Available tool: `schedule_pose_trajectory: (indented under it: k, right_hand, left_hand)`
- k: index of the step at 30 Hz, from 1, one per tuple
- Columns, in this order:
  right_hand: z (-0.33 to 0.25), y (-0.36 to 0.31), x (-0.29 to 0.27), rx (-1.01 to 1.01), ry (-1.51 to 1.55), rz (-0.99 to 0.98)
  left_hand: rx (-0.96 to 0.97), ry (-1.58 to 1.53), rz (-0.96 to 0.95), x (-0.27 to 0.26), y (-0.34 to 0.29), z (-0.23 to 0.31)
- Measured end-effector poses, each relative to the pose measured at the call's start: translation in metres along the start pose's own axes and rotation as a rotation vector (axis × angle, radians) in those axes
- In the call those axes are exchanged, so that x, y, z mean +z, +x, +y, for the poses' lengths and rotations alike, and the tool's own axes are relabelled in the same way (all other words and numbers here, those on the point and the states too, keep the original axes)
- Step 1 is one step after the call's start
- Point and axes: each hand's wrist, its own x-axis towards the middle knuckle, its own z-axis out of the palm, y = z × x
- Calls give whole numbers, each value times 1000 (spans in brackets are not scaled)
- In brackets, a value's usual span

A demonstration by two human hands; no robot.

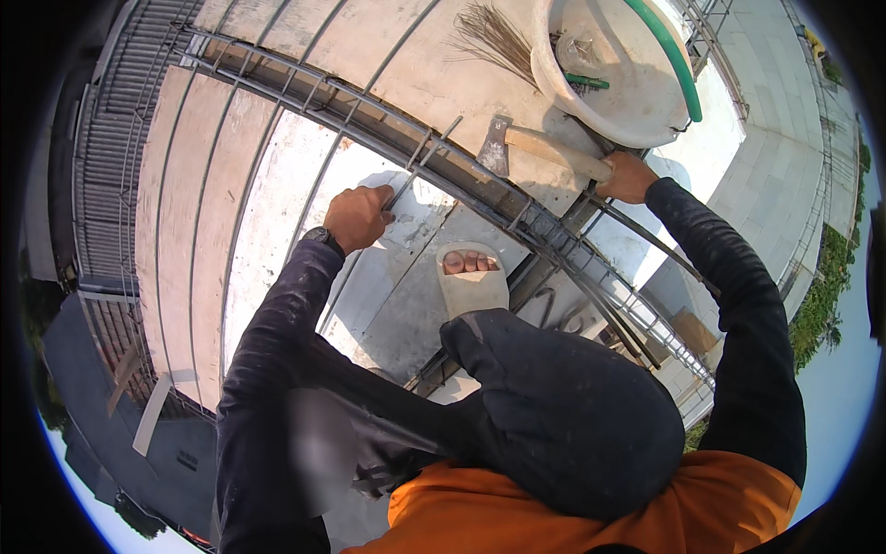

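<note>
My right hand (628, 176) is closed around the end of a hatchet's (554, 153) pale wooden handle. Its dark metal head (495, 145) points left, just beyond the long rebar cage. On the near side of that cage, my left hand (358, 218) is closed on a thin rebar rod (423, 164) that slopes up to the right over a whitish panel. Between my arms, one foot in a beige slide sandal (472, 277) stands on a grey board beside the cage.
A large off-white bucket (604, 115) with a green handle (666, 46) stands beyond the hatchet, a bundle of thin wires or twigs (494, 42) beside it. The rebar cage (351, 120) runs diagonally over a gap. More rods cross the plywood panels (198, 166). Roofs lie below at left.
</note>
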Motion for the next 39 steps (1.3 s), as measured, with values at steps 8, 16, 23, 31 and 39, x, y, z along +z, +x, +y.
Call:
schedule_pose_trajectory:
  k: [8, 16, 23, 31, 39]
  right_hand:
    - [-6, -4, -6, 15, -50, -5]
    - [-3, -2, -3, -43, -3, 51]
    - [-2, -2, 0, -3, -50, 63]
    - [2, 0, 2, -9, -53, 84]
    - [-3, -3, 2, -29, -55, 102]
  left_hand:
    - [-188, 155, -2, 29, -40, 0]
    - [-129, 169, 77, 39, -40, 2]
    - [-107, 14, 217, 31, -16, 19]
    - [-145, 93, 90, 51, -51, 7]
    - [-145, -20, 107, 40, -17, 29]
